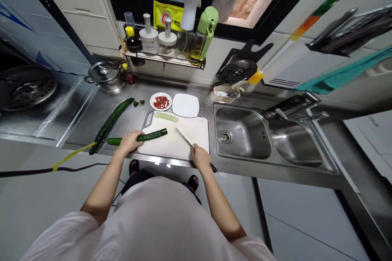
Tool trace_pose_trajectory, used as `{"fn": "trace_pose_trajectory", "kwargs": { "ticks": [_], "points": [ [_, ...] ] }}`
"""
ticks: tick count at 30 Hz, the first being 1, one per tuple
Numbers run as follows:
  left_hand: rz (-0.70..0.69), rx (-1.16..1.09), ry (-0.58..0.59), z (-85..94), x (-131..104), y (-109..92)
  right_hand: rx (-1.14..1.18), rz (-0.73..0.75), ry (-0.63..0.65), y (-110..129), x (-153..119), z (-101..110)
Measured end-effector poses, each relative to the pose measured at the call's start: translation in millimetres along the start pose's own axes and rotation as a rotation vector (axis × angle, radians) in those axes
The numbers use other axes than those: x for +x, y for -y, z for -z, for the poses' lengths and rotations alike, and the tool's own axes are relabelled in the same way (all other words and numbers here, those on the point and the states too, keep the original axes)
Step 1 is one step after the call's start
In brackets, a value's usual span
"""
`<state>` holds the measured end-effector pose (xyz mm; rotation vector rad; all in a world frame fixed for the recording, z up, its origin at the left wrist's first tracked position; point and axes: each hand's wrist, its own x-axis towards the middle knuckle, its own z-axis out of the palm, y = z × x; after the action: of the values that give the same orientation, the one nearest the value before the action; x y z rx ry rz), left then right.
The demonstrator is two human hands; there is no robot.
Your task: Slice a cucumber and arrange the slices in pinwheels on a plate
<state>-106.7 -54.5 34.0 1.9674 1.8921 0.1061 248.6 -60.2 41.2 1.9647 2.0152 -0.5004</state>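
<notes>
My left hand is closed around the middle of a dark green cucumber, whose cut end lies over the white cutting board. In my right hand is a kitchen knife, held by its black handle; the blade points up and left above the board, apart from the cucumber. A row of thin cucumber slices lies overlapping along the board's far edge. A second, whole cucumber rests on the steel counter to the left, with small cut-off ends near its tip.
Behind the board are a plate of chopped red pieces and a white plate. A lidded pot stands back left. To the right is a double sink. A rack of bottles hangs above the counter.
</notes>
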Motion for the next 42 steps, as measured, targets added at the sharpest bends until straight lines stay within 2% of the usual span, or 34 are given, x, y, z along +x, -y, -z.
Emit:
{"fn": "trace_pose_trajectory", "kwargs": {
  "ticks": [3,10,15,20,31,42],
  "points": [
    [0.067,-0.035,-0.074,3.9,0.0,2.0,-0.002,-0.004,0.002,-0.1,1.0,-1.7],
    [0.358,-0.019,-0.254,12.1,13.2,13.8,-0.002,0.003,-0.01,-0.2,1.8,-3.9],
    [0.505,-0.011,-0.27,11.9,28.4,24.6,-0.014,0.001,-0.002,-0.2,2.2,-2.7],
    [0.59,-0.003,-0.237,8.9,43.0,32.7,-0.015,0.003,-0.008,-0.1,1.9,-1.5],
    [0.606,-0.026,-0.229,3.4,51.5,44.8,-0.015,-0.014,0.029,1.9,0.6,2.6],
    [0.568,-0.039,-0.212,7.9,56.8,39.5,-0.015,-0.018,0.057,4.7,-1.4,8.7]
  ]
}}
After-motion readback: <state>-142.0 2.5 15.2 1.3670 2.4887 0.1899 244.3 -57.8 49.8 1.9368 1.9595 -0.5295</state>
